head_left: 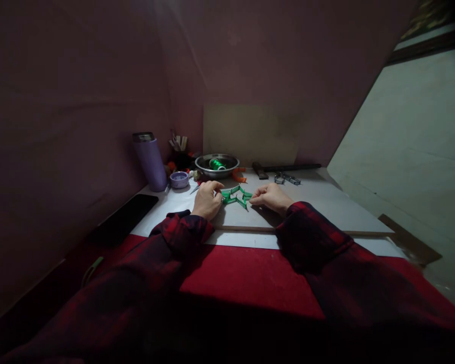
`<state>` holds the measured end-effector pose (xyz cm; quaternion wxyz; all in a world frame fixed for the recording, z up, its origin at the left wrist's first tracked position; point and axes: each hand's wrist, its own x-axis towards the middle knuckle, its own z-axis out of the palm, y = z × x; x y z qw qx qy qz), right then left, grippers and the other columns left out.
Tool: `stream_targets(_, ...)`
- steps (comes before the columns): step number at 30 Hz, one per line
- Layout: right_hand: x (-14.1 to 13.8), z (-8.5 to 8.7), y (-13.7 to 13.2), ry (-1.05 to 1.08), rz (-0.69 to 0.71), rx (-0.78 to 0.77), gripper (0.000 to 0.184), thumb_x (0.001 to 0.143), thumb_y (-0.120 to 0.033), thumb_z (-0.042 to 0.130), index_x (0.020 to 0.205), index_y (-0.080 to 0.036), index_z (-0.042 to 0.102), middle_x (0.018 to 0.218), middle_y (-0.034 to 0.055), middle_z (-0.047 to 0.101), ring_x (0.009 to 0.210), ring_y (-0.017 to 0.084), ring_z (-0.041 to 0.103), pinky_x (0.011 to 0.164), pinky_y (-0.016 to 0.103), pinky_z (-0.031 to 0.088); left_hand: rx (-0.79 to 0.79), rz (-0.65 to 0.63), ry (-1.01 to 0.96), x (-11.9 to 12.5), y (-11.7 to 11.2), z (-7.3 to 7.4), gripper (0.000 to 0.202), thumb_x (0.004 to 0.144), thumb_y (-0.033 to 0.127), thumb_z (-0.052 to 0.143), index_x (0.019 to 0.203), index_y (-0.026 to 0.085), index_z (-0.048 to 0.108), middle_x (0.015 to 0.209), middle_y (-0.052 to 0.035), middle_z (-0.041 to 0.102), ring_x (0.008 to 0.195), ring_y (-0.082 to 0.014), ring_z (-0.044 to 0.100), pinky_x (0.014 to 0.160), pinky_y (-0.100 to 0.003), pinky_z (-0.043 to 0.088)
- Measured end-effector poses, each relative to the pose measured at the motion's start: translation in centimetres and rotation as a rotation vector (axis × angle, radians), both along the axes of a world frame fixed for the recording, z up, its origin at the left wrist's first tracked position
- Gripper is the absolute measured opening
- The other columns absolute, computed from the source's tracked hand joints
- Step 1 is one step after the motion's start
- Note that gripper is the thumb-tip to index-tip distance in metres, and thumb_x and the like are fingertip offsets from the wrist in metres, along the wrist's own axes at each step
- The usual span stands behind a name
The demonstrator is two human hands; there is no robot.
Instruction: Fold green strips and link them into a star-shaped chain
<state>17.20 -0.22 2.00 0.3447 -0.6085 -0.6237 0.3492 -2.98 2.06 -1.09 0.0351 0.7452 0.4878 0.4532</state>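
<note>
While the right hand [270, 197] looks pinched, on what I cannot tell, the left hand [208, 198] curls, its grip unclear. Between these 2, a green string star [241, 201] lies on a white board [322, 207]. Winding seems in hand; the next move likely calls for steady tension. Behind, 1 metal bowl [216, 175] holds a green spool [217, 165].

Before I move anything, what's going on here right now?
A person is working with both bare hands on a green star outline, wound around nails on a pale board. The left hand is at the star's left side. The right hand has its fingertips pinched at the right tip; any thread between them is too fine to make out. Behind, a green spool lies in a metal bowl.
</note>
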Motion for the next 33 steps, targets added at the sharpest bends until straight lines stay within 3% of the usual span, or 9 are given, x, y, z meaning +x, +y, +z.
stream_targets(5, 0.0, -0.5, 0.2, -0.025, -0.008, 0.053, 0.009, 0.058, -0.020, 0.068, 0.058, -0.014, 0.061, 0.054, 0.0025, 0.061, 0.048, 0.010, 0.049, 0.047, 0.023, 0.037, 0.008, -0.023, 0.054, 0.2, -0.4, 0.1, 0.018, 0.072, 0.009, 0.051, 0.079, 0.017, 0.066, 0.079, -0.0028, 0.062, 0.076, -0.0154, 0.050, 0.075, -0.032, 0.044)
stream_targets(11, -0.3, -1.4, 0.6, -0.096, -0.024, 0.238, 0.013, 0.061, -0.025, 0.068, 0.059, -0.014, 0.062, 0.051, 0.0006, 0.057, 0.049, 0.011, 0.047, 0.048, 0.024, 0.035, 0.085, -0.167, 0.145, 0.8, -1.4, 0.5, 0.015, 0.077, 0.013, 0.054, 0.080, 0.017, 0.068, 0.088, -0.0042, 0.062, 0.085, -0.0165, 0.049, 0.080, -0.032, 0.043)
stream_targets(18, -0.5, -2.1, 0.6, -0.234, -0.023, 0.396, 0.014, 0.068, -0.029, 0.065, 0.064, -0.015, 0.065, 0.055, -0.0003, 0.056, 0.055, 0.011, 0.047, 0.054, 0.024, 0.034, 0.090, -0.262, 0.224, 1.0, -1.4, -0.1, 0.016, 0.078, 0.016, 0.055, 0.083, 0.021, 0.070, 0.092, -0.0040, 0.064, 0.090, -0.0183, 0.049, 0.081, -0.035, 0.044)
stream_targets(24, -0.6, -2.1, 0.5, -0.436, -0.038, 0.438, 0.014, 0.076, -0.029, 0.059, 0.073, -0.018, 0.068, 0.067, 0.0031, 0.064, 0.063, 0.014, 0.053, 0.061, 0.026, 0.035, 0.066, -0.233, 0.315, 1.2, -1.6, -0.4, 0.019, 0.080, 0.020, 0.055, 0.090, 0.022, 0.070, 0.097, -0.0062, 0.059, 0.093, -0.0202, 0.046, 0.083, -0.038, 0.044)
stream_targets(33, -0.8, -1.8, 1.1, -0.657, -0.051, 0.530, 0.018, 0.081, -0.030, 0.053, 0.083, -0.020, 0.068, 0.073, 0.0053, 0.067, 0.068, 0.017, 0.056, 0.061, 0.027, 0.033, 0.097, -0.173, 0.422, 1.7, -1.9, 0.5, 0.035, 0.076, 0.007, 0.049, 0.098, 0.025, 0.069, 0.096, -0.0068, 0.055, 0.092, -0.0210, 0.043, 0.082, -0.038, 0.044)
